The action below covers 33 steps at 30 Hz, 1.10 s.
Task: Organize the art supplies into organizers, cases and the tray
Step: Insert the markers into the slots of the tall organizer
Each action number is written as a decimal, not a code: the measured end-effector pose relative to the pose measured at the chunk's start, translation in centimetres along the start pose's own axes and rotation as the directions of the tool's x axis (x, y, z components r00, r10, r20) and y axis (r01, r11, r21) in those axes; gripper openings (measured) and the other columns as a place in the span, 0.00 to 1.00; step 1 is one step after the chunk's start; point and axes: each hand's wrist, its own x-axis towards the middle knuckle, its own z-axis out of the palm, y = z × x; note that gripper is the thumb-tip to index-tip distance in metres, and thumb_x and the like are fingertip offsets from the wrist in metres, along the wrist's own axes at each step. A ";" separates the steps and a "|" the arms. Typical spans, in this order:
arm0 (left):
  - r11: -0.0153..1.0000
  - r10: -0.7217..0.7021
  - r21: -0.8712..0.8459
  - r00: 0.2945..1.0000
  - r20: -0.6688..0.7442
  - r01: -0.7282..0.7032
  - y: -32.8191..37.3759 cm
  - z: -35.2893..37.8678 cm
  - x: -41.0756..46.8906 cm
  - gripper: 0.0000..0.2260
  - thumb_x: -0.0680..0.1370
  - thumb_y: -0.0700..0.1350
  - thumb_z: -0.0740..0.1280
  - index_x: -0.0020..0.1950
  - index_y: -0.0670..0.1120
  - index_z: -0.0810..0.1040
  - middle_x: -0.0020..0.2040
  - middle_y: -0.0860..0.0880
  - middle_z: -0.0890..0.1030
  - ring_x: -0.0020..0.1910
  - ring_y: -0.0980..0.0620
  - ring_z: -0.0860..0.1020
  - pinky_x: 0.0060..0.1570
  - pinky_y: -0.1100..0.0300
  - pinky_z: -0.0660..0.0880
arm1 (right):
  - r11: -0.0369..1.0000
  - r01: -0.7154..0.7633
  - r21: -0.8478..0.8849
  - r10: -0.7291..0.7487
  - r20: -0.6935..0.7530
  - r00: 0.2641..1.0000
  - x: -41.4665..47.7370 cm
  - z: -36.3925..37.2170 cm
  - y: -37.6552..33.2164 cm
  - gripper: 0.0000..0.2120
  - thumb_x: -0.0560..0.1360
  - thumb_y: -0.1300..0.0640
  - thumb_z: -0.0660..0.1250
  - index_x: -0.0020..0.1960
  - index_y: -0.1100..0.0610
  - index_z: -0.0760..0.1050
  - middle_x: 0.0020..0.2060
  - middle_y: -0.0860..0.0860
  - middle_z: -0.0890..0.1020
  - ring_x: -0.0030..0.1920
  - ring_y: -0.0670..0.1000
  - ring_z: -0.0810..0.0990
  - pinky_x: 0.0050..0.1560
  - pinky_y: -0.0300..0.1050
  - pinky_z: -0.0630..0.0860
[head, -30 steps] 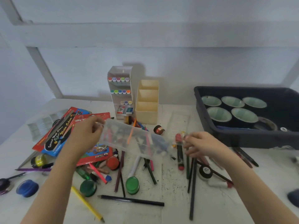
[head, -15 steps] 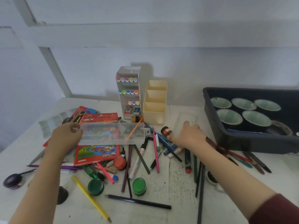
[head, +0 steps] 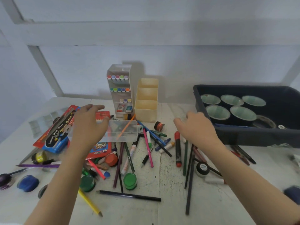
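Note:
A clear plastic case (head: 125, 132) lies on the pile of pencils and pens, with an orange pencil (head: 125, 127) across it. My left hand (head: 87, 127) hovers over the case's left end, fingers spread and holding nothing. My right hand (head: 194, 127) hangs with loosely curled, empty fingers above the table next to the dark tray (head: 243, 135), which holds several green-lined cups (head: 217, 112). At the back stand a white marker organizer (head: 120, 95) and a beige organizer (head: 146, 101). Pencils, a red marker (head: 177, 148) and green paint pots (head: 129, 181) lie scattered.
Red and blue colour-pencil boxes (head: 55, 135) lie at the left. Blue and purple pots (head: 27, 183) sit near the left front edge. A yellow pencil (head: 90, 202) and a black pencil (head: 129, 195) lie in front. The wall stands close behind the organizers.
My left hand has let go of the clear case, which now rests on the pile. My right hand has drawn back to the right, toward the tray.

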 end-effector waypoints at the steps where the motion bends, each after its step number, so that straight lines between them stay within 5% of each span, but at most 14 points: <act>1: 0.998 0.037 -0.046 0.999 0.020 -0.036 0.9 0.3 -0.3 0.17 0.75 0.43 0.67 0.64 0.45 0.75 0.66 0.41 0.72 0.67 0.45 0.66 0.66 0.53 0.61 | 0.999 0.034 0.037 -0.033 -0.033 0.999 -0.6 -0.8 -0.1 0.20 0.77 0.45 0.55 0.56 0.60 0.71 0.45 0.55 0.73 0.45 0.56 0.73 0.43 0.47 0.69; 3: 0.986 0.110 -0.132 0.991 0.077 -0.099 2.5 1.0 -0.9 0.18 0.76 0.42 0.67 0.66 0.48 0.74 0.65 0.46 0.73 0.66 0.49 0.68 0.62 0.60 0.61 | 0.983 0.094 0.155 -0.081 -0.087 0.993 -1.6 -2.6 0.0 0.17 0.77 0.46 0.55 0.49 0.59 0.73 0.42 0.54 0.76 0.42 0.56 0.75 0.40 0.47 0.70; 6: 0.960 0.173 -0.254 0.965 0.196 -0.120 4.5 2.2 -1.9 0.22 0.76 0.46 0.68 0.69 0.54 0.69 0.67 0.52 0.71 0.65 0.52 0.69 0.66 0.53 0.66 | 0.908 0.067 0.414 -0.047 -0.058 0.997 -1.8 -4.6 0.7 0.21 0.78 0.47 0.53 0.40 0.61 0.74 0.35 0.54 0.77 0.36 0.55 0.75 0.36 0.46 0.70; 9: 0.920 0.139 -0.391 0.951 0.275 -0.021 6.3 3.0 -2.6 0.27 0.77 0.48 0.67 0.74 0.55 0.61 0.64 0.57 0.69 0.63 0.57 0.68 0.61 0.57 0.68 | 0.699 -0.182 0.691 0.023 0.233 0.972 -1.2 -5.7 2.2 0.26 0.80 0.46 0.49 0.44 0.62 0.79 0.42 0.58 0.82 0.34 0.56 0.78 0.36 0.46 0.73; 13: 0.861 0.100 -0.501 0.934 0.343 0.092 7.7 3.7 -3.6 0.24 0.77 0.48 0.66 0.72 0.52 0.63 0.59 0.55 0.75 0.51 0.59 0.77 0.49 0.61 0.75 | 0.495 -0.425 0.758 -0.051 0.513 0.857 -2.5 -5.9 4.7 0.33 0.80 0.43 0.44 0.43 0.65 0.79 0.42 0.62 0.84 0.33 0.56 0.78 0.36 0.45 0.70; 16: 0.833 0.055 -0.524 0.916 0.397 0.177 8.6 3.6 -4.9 0.13 0.78 0.39 0.65 0.62 0.43 0.73 0.40 0.48 0.83 0.32 0.58 0.80 0.34 0.65 0.77 | 0.564 -0.435 0.701 -0.011 0.534 0.846 -3.8 -5.1 6.7 0.35 0.81 0.40 0.42 0.47 0.65 0.79 0.40 0.61 0.84 0.29 0.55 0.78 0.30 0.42 0.70; 18: 0.817 -0.006 -0.507 0.883 0.470 0.276 9.3 3.4 -6.0 0.10 0.76 0.37 0.66 0.58 0.42 0.75 0.34 0.46 0.83 0.29 0.54 0.80 0.30 0.65 0.77 | 0.657 -0.371 0.656 0.051 0.453 0.890 -4.5 -4.6 8.0 0.34 0.80 0.39 0.43 0.47 0.63 0.78 0.39 0.60 0.84 0.27 0.54 0.78 0.24 0.41 0.71; 21: 0.842 -0.045 -0.394 0.775 0.631 0.369 10.9 3.3 -8.4 0.05 0.77 0.39 0.67 0.52 0.41 0.76 0.33 0.47 0.84 0.29 0.51 0.82 0.29 0.63 0.78 | 0.824 -0.251 0.507 0.075 0.341 0.937 -5.7 -4.8 10.1 0.23 0.80 0.42 0.53 0.47 0.59 0.77 0.36 0.56 0.83 0.27 0.51 0.77 0.25 0.40 0.73; 24: 0.911 -0.059 -0.237 0.673 0.737 0.339 12.5 4.1 -11.3 0.06 0.78 0.41 0.66 0.45 0.39 0.76 0.33 0.45 0.84 0.28 0.51 0.81 0.27 0.63 0.77 | 0.938 -0.157 0.308 0.006 0.441 0.897 -6.9 -5.3 12.5 0.10 0.79 0.53 0.62 0.47 0.59 0.75 0.31 0.52 0.79 0.21 0.46 0.73 0.24 0.40 0.70; 29: 0.986 -0.016 -0.081 0.573 0.819 0.143 14.3 6.5 -15.8 0.12 0.78 0.47 0.65 0.41 0.40 0.78 0.33 0.46 0.84 0.23 0.56 0.77 0.23 0.67 0.70 | 0.969 -0.161 0.185 0.025 0.575 0.817 -8.8 -6.4 15.6 0.14 0.75 0.44 0.64 0.47 0.55 0.76 0.32 0.50 0.76 0.25 0.47 0.70 0.27 0.39 0.68; 33: 0.983 -0.024 -0.080 0.538 0.843 0.168 15.5 8.1 -18.2 0.13 0.77 0.48 0.65 0.38 0.41 0.77 0.31 0.47 0.83 0.22 0.56 0.75 0.23 0.67 0.69 | 0.987 -0.126 0.103 0.030 0.647 0.762 -9.4 -7.6 18.3 0.14 0.70 0.42 0.70 0.48 0.51 0.77 0.34 0.50 0.77 0.29 0.46 0.72 0.32 0.39 0.70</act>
